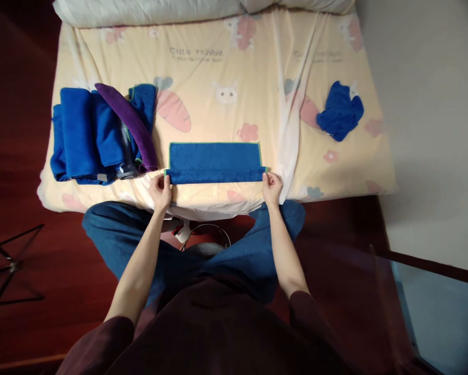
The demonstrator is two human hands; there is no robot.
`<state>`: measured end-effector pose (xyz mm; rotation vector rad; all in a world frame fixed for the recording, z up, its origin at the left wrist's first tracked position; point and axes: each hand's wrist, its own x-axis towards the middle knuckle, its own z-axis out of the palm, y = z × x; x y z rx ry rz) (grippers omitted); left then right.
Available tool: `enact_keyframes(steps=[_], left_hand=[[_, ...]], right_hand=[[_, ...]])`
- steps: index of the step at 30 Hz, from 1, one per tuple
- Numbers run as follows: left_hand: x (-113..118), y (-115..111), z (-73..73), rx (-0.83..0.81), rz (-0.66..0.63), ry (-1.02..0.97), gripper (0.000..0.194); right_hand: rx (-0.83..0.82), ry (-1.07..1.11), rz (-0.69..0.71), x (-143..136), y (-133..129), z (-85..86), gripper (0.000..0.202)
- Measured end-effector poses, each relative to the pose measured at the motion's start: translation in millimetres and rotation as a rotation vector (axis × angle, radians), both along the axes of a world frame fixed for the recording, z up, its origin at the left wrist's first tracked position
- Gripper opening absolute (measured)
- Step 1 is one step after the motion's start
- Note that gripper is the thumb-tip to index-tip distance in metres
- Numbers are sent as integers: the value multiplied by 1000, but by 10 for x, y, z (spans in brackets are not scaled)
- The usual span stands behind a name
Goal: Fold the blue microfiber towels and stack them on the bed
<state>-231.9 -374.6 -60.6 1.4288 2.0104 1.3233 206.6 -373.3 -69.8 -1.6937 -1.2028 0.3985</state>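
One blue cloth, on a patterned sheet, near edge folded over; left hand and right hand pinch the fold's opposite ends, apparently for straightness.

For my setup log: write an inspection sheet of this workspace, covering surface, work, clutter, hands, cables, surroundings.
Surface: printed sheet, wrinkled towards the right.
Work: green-edged blue cloth, spread out, near edge turned over in a strip.
Clutter: folded blue cloths at left, long purple cloth lying across them; crumpled blue cloth at right.
Hands: left hand and right hand each pinch one end of the strip.
Cables: thin curved line between the knees; cannot tell whether cable.
Surroundings: pale wall at right, dark stand legs at left.
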Motion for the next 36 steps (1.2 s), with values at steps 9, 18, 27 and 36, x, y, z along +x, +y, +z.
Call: enact_keyframes(steps=[9, 18, 27, 36], left_hand=[[5, -6, -10, -11, -4, 14, 40], [48, -78, 140, 158, -102, 57, 40], [66, -68, 194, 53, -219, 84, 30], [43, -23, 292, -16, -395, 170, 44]], right_hand=[[-4, 13, -1, -8, 2, -4, 43], [82, 101, -58, 21, -18, 48, 27], [86, -220, 247, -120, -100, 281, 37], [-16, -301, 394, -111, -98, 365, 55]])
